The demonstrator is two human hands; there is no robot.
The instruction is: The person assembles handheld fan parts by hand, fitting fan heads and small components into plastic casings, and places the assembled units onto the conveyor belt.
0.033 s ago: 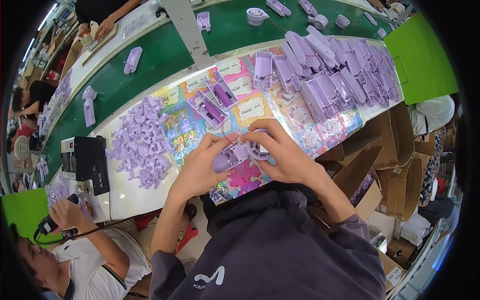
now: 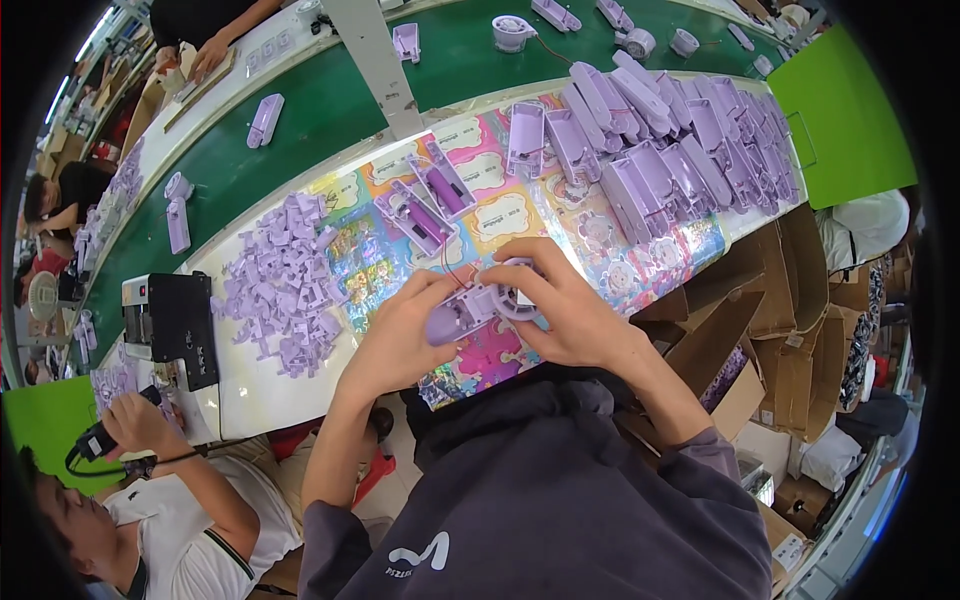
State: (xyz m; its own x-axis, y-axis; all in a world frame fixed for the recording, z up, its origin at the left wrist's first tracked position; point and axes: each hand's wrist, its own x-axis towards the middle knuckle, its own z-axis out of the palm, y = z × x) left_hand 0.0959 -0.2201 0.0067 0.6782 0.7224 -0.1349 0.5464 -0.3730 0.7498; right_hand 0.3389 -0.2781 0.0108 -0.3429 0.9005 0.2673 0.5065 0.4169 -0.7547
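Note:
Between my hands is a lilac handheld fan body with a round head at its right end and a thin red wire rising from it. My left hand is closed round the handle end, thumb along the near side. My right hand curls its fingers over the ring-shaped head. Just beyond lie two open lilac handle shells, each holding a purple cylindrical battery. To the left spreads a heap of small lilac plastic parts. Many more lilac shells are piled at the right.
A colourful printed sheet covers the worktop. Past it runs a green conveyor belt carrying lilac parts, with a metal post before it. A black box-shaped device stands left, near a seated co-worker. Cardboard boxes are at right.
My hands and the fan body have stayed almost in place. At the lower left, the co-worker's hand and the black tool in it have shifted slightly.

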